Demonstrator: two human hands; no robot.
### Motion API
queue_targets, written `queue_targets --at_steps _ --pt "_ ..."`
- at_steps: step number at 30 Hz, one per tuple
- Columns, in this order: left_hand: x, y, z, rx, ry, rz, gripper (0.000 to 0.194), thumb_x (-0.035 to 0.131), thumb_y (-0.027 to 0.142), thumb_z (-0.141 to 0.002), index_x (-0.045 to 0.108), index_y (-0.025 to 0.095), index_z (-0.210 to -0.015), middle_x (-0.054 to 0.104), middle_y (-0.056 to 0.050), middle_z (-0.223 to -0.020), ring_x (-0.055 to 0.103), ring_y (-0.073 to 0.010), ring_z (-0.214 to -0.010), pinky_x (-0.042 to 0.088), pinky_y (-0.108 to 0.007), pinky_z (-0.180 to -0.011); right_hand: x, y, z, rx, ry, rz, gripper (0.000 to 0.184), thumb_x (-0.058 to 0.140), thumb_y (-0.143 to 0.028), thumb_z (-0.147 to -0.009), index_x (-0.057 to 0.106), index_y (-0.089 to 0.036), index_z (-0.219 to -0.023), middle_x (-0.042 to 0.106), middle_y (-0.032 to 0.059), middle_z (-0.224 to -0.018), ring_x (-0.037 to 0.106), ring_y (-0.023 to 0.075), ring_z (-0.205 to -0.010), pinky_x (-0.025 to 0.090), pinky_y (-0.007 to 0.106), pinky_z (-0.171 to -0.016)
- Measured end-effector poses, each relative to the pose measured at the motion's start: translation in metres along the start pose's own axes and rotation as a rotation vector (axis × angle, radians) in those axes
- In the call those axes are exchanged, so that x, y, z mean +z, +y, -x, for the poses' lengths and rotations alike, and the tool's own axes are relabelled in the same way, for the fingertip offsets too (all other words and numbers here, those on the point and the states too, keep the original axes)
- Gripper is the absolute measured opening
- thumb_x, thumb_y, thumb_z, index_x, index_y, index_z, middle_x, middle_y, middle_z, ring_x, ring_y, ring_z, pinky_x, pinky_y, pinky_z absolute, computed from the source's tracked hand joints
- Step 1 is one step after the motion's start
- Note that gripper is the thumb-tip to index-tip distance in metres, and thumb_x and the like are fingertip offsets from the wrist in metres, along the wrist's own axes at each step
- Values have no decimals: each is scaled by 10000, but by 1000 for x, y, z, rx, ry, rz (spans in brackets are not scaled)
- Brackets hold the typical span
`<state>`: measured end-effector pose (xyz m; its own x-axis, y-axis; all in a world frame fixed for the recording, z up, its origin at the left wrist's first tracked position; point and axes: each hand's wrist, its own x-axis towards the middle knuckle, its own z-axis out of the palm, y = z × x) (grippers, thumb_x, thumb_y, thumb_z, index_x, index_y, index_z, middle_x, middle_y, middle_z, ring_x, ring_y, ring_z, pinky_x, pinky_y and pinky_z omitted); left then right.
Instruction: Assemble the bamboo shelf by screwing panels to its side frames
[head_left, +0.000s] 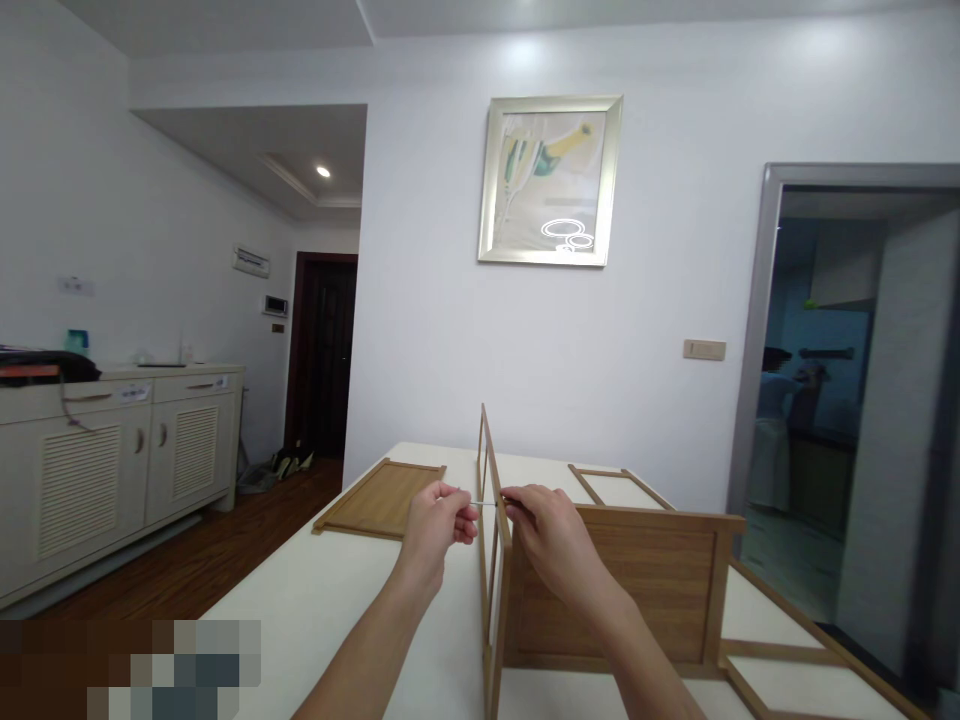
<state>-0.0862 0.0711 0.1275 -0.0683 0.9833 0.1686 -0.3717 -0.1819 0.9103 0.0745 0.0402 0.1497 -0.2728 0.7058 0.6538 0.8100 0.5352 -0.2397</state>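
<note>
My left hand (441, 520) is closed in a pinch around a thin metal rod (486, 504), perhaps an Allen key; its far end meets the upright wooden frame (491, 580). On the other side of that frame, my right hand (546, 515) has its fingers closed against the frame's edge where the rod meets it. Whether a small part sits under those fingertips is hidden. Standing on its edge behind my right hand, a brown wooden panel (637, 575) runs off to the right, at an angle to the frame.
Flat on the white table (270, 600) lies another wooden panel (382, 497), left of the frame. Open wooden frames (787, 650) lie at the right and back right (626, 488). A white cabinet (120, 470) stands at left; a doorway (772, 300) is at right.
</note>
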Motion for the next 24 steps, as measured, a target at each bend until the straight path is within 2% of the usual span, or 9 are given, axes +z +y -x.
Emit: queue_targets --at_steps 5,11,17,20,22,24 --pt "-6 5 -1 -87 -112 74 189 701 205 -628 517 169 -657 652 -32 -581 586 -110 -459 452 -222 -465 0 0 0 4 -2 8 288 405 -196 -959 672 -217 -1066 714 52 -986 617 191 -918 387 322 -830" --pt "-10 6 -4 -97 -122 31 203 740 219 -648 547 156 -656 689 -67 -626 605 -116 -469 476 -222 -461 1 1 1 0 11 -17 285 413 -184 -953 671 -219 -1069 717 50 -997 618 190 -927 382 321 -839" --pt "-11 7 -5 -162 -184 104 160 746 196 -695 598 135 -685 699 -75 -649 612 -104 -479 487 -198 -465 1 -1 0 7 6 -19 261 452 -175 -936 671 -212 -1073 720 50 -1007 621 190 -932 383 323 -848" --pt "-13 7 -7 -193 -190 116 199 735 292 -754 634 122 -735 710 -90 -669 633 -114 -497 509 -206 -492 -2 -4 0 17 -1 -10 262 457 -166 -928 664 -216 -1079 719 53 -1025 625 189 -955 383 324 -869" --pt "-15 8 -8 -222 -183 127 269 678 380 -812 646 118 -766 715 -102 -672 650 -130 -509 522 -220 -503 -4 -4 1 32 4 13 252 468 -175 -924 658 -213 -1085 716 63 -1031 624 194 -969 383 328 -877" --pt "-16 8 -9 -251 -180 142 291 620 395 -854 650 115 -779 718 -109 -669 659 -139 -513 528 -227 -506 -7 -4 2 51 18 45 224 501 -212 -919 659 -208 -1077 716 72 -1017 621 203 -970 381 335 -879"
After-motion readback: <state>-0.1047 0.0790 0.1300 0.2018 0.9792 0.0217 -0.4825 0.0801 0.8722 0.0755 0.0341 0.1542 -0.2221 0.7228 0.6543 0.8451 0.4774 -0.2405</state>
